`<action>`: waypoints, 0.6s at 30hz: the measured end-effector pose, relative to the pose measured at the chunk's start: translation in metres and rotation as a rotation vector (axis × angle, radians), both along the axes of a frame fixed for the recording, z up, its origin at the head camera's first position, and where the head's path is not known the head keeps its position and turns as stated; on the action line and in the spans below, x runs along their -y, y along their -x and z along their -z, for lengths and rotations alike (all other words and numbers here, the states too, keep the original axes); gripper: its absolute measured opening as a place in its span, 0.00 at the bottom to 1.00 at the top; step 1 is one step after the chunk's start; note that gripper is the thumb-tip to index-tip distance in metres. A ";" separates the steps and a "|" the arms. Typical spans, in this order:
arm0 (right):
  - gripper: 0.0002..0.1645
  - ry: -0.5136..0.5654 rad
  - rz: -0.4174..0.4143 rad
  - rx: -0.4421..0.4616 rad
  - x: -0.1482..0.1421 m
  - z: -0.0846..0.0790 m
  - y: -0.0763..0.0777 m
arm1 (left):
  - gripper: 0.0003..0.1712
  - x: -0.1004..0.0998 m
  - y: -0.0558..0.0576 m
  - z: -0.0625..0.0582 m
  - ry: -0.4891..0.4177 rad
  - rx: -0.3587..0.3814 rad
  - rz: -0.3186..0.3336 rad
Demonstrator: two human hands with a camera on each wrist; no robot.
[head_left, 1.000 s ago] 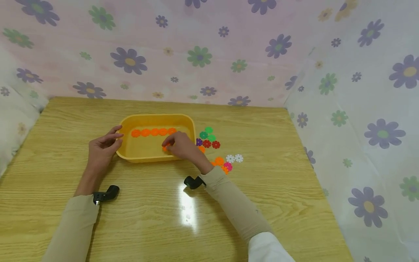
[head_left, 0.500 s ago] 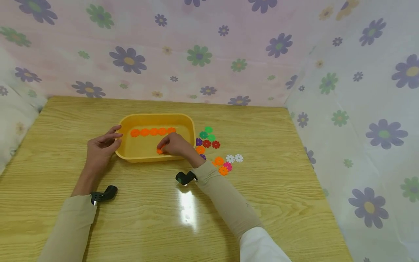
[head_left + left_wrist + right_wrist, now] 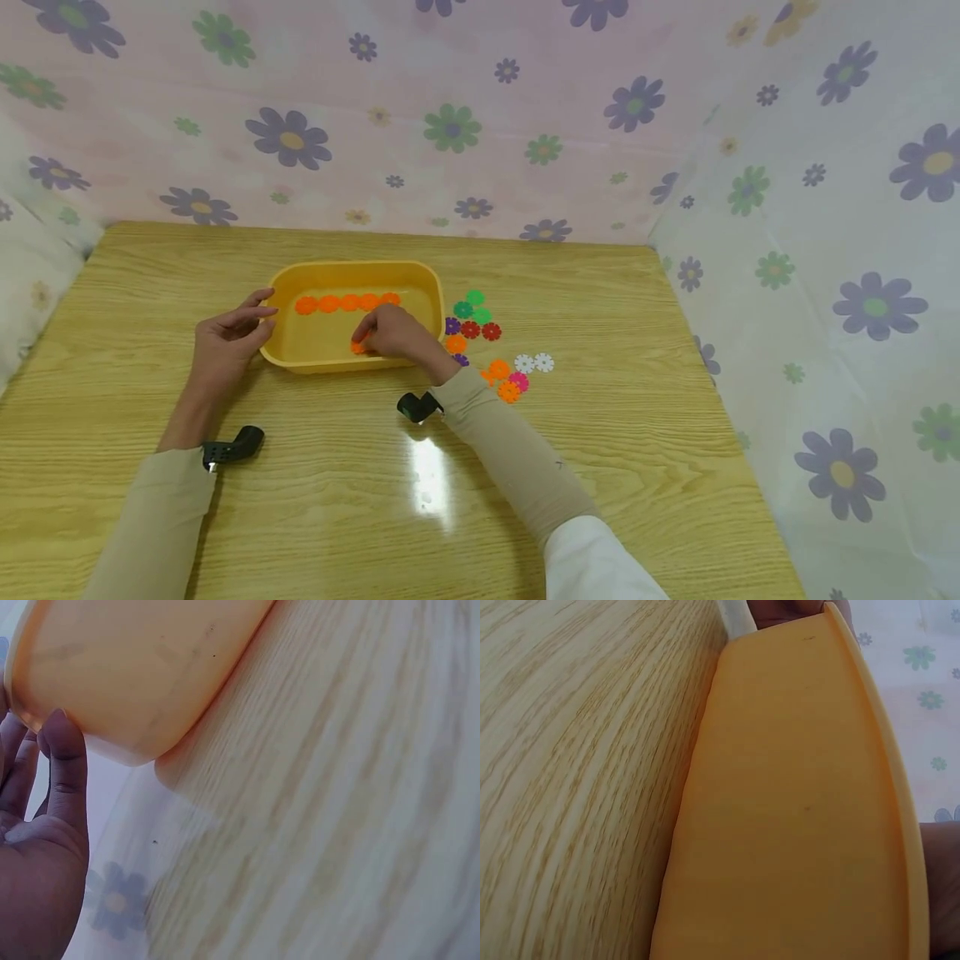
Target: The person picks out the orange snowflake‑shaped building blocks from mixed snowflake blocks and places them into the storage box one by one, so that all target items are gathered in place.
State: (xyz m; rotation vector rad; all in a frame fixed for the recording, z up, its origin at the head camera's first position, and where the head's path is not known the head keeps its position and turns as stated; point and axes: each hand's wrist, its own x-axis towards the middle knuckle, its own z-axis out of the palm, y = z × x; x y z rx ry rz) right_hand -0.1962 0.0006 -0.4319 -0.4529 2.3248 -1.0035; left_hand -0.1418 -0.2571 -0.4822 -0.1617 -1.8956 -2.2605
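A yellow plastic tray (image 3: 315,346) lies on the table. My right hand (image 3: 397,332) reaches over its near wall and pinches an orange notched flower disc (image 3: 357,347) low inside, near the front. Behind it, a row of several orange discs (image 3: 328,304) runs along the tray's far side. My left hand (image 3: 228,340) is at the tray's left end, its thumb and fingers spread and touching the rim. In the left wrist view the thumb (image 3: 66,769) rests against the tray's outer wall. In the right wrist view the tray wall (image 3: 795,795) hides the pinched disc and most of the right hand.
Right of the tray lie loose discs: green ones (image 3: 463,310), red ones (image 3: 491,332), white ones (image 3: 543,362), a pink one (image 3: 519,382), purple and orange (image 3: 509,392) ones. Flowered cloth (image 3: 450,183) stands behind the wooden table (image 3: 337,508).
My right hand has shifted slightly left inside the tray with the orange disc between its fingers. The left hand stays at the tray's left end.
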 end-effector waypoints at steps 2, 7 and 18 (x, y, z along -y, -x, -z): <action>0.08 -0.003 -0.019 -0.009 0.002 0.000 0.000 | 0.11 0.000 0.000 0.000 -0.001 -0.003 -0.001; 0.10 0.014 -0.074 -0.028 0.006 0.001 0.002 | 0.10 0.000 0.001 0.001 0.012 -0.012 -0.003; 0.15 0.098 -0.155 -0.049 0.020 0.009 0.008 | 0.10 -0.001 0.000 0.000 0.020 -0.025 -0.003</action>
